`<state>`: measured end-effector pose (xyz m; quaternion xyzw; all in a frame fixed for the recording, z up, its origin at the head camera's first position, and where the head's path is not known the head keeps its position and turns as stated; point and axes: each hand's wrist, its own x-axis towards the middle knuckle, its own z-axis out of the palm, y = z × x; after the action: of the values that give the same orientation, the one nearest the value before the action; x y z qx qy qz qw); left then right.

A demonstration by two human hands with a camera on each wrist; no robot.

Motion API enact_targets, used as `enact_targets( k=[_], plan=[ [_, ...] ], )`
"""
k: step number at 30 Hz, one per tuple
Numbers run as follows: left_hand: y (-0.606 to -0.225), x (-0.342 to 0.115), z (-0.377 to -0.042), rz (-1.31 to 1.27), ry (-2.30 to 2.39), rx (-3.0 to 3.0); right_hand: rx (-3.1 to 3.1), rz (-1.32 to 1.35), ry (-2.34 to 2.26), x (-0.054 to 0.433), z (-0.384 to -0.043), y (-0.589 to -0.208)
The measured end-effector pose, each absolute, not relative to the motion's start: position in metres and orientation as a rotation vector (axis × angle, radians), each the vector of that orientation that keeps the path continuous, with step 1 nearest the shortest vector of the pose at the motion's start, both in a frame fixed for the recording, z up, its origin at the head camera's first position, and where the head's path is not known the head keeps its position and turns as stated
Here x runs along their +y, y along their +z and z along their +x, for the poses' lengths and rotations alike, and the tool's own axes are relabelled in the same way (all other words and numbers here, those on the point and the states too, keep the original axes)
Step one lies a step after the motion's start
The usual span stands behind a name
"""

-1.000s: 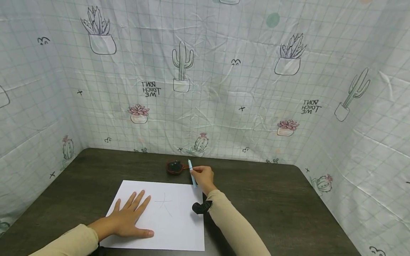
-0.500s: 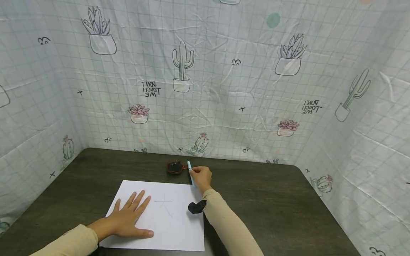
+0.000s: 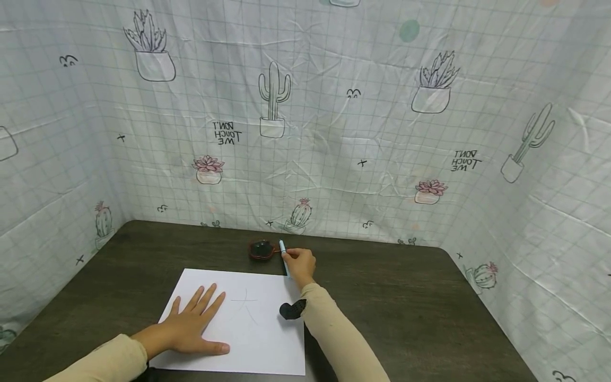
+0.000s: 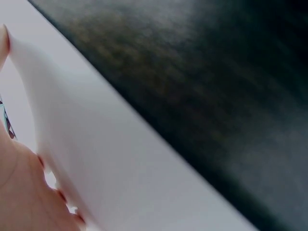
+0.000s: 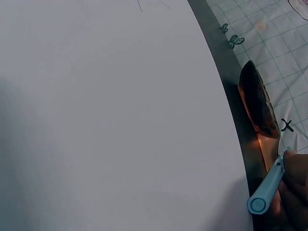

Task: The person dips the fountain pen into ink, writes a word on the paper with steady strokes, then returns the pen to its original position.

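On the white paper (image 3: 262, 350) my left hand (image 3: 188, 323) lies flat with its fingers spread. Thin drawn lines (image 3: 245, 301) cross near the paper's upper middle. Past the paper's far right corner, my right hand (image 3: 300, 265) pinches a light blue pen (image 3: 282, 247) between thumb and fingers. The pen slants, and its round end (image 5: 258, 205) faces the camera in the right wrist view. Right beside it rests a dark-faced thing with a red rim and a narrow handle (image 3: 261, 249). The pen and fingers overlap its handle end. Blurred, part of my left hand (image 4: 24, 187) shows in the left wrist view.
A dark wooden table (image 3: 391, 313) bears the paper. Behind it and at both sides hangs a white gridded cloth (image 3: 324, 132) printed with cacti. A black device (image 3: 292, 309) sits at my right wrist, over the paper's right edge.
My right hand and forearm have shifted slightly left with the pen, mostly in the first half second. The left hand and the paper have stayed in place.
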<state>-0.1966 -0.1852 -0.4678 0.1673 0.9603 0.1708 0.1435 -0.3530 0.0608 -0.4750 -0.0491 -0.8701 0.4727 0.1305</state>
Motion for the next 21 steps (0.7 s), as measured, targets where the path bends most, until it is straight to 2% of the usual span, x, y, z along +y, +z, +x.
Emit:
enact_targets(
  k=[11,21],
  plan=[
    [-0.479,-0.188,-0.202,0.454,0.512,2.769,-2.548,-0.094,1.399,0.064,-0.352,-0.476],
    [-0.470,-0.186,-0.198,0.482,0.516,2.766,-2.591,0.025,1.472,0.073,-0.345,-0.467]
  ],
)
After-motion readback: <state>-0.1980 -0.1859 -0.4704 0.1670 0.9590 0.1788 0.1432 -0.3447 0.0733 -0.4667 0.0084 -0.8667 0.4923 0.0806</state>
